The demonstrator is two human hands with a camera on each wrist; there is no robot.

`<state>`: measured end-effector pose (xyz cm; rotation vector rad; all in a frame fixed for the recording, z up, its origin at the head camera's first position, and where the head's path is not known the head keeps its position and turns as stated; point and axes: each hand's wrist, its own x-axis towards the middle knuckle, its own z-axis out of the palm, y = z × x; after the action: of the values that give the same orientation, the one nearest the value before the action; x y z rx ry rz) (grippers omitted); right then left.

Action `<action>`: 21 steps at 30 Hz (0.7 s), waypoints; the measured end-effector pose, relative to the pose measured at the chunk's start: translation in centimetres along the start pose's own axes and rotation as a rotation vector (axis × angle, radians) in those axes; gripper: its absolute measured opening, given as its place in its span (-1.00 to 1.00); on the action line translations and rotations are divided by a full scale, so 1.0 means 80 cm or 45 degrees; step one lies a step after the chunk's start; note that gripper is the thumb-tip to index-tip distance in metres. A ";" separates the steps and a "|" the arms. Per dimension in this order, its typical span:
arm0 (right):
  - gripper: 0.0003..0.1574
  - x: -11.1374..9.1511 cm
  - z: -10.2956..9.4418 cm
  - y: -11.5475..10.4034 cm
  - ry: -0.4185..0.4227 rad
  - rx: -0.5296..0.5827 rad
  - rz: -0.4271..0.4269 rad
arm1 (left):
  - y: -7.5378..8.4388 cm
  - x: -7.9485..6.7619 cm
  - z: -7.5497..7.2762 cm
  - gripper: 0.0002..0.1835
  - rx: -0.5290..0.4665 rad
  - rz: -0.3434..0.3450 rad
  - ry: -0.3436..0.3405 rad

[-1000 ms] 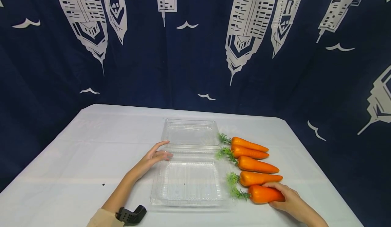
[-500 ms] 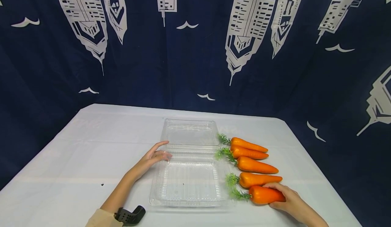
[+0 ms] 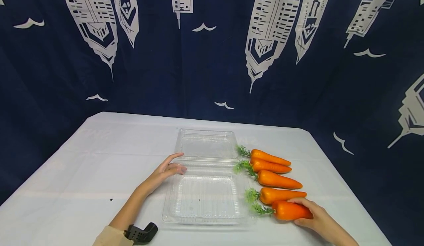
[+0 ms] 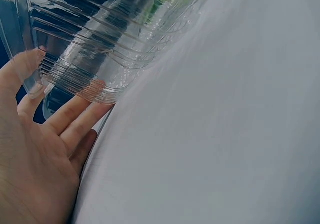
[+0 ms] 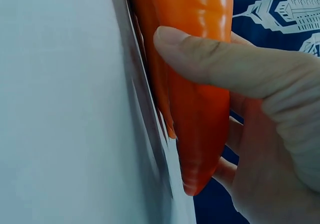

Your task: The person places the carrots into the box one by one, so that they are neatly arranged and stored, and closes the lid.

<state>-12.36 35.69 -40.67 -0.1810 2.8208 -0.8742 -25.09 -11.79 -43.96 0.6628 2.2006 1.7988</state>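
My right hand [image 3: 313, 214] grips the nearest orange carrot [image 3: 291, 210], thumb on one side and fingers on the other. Its green frilly top [image 3: 262, 208] points left toward the container. In the right wrist view the thumb lies across the carrot [image 5: 200, 119] and the fingers pass behind it. A clear plastic clamshell container [image 3: 205, 198] lies opened out on the table, lid [image 3: 207, 144] at the far side. At its left side, near the hinge, my left hand [image 3: 162, 174] touches it with loosely extended fingers; the left wrist view shows some fingertips through the clear plastic [image 4: 100, 33].
Several more carrots lie in a column right of the container: a close one [image 3: 281, 195], a middle one [image 3: 278, 179] and two at the back [image 3: 269, 157]. A white cloth [image 3: 99, 157] covers the table. Behind hangs a dark blue curtain [image 3: 212, 65] with white building prints.
The nearest carrot, in my right hand, has shifted slightly right and a little away from me since half a second ago. My left hand and the container stay where they were.
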 end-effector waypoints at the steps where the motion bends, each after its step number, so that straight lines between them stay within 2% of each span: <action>1: -0.33 0.000 0.000 -0.001 0.008 -0.007 -0.007 | 0.000 0.000 0.000 -0.42 -0.001 -0.004 0.001; 4: -0.33 0.000 0.000 -0.002 0.009 0.000 -0.019 | 0.001 0.000 -0.001 -0.43 -0.006 -0.014 0.004; 11: -0.20 -0.002 -0.002 -0.004 -0.031 0.136 0.109 | -0.002 0.000 0.000 -0.43 -0.031 -0.010 -0.006; 15: -0.24 -0.003 -0.004 -0.002 -0.009 0.100 0.066 | -0.003 0.000 0.000 -0.43 -0.024 -0.007 -0.005; 21: -0.33 -0.002 -0.005 0.002 0.108 0.063 -0.059 | -0.003 0.001 -0.001 -0.43 -0.014 -0.007 0.002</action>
<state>-12.27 36.08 -40.37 -0.2081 2.8802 -0.9838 -25.22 -11.85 -44.16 0.6526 2.1894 1.8083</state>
